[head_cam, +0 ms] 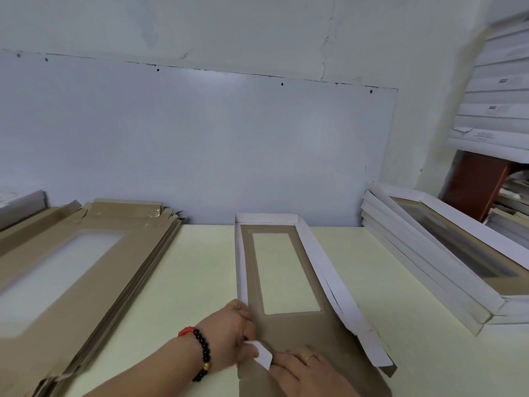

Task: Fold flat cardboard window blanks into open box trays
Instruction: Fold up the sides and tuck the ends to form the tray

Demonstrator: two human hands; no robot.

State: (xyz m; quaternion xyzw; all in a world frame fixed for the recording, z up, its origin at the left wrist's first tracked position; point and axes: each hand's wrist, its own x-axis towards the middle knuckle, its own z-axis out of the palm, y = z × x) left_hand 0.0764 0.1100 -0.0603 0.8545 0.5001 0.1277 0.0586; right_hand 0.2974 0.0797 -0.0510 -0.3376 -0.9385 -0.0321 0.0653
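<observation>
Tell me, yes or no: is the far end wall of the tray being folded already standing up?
Yes, the white far end wall of the tray stands upright against the wall, while both hands work the near corner.

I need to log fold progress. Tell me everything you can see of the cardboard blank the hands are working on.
The brown cardboard window blank lies lengthwise on the pale yellow table, brown inside facing up, white outside. A clear rectangular window sits in its panel. The far, left and right flaps are raised; the right one leans outward. The left hand pinches a small white corner tab at the near left; the right hand presses the near panel.
</observation>
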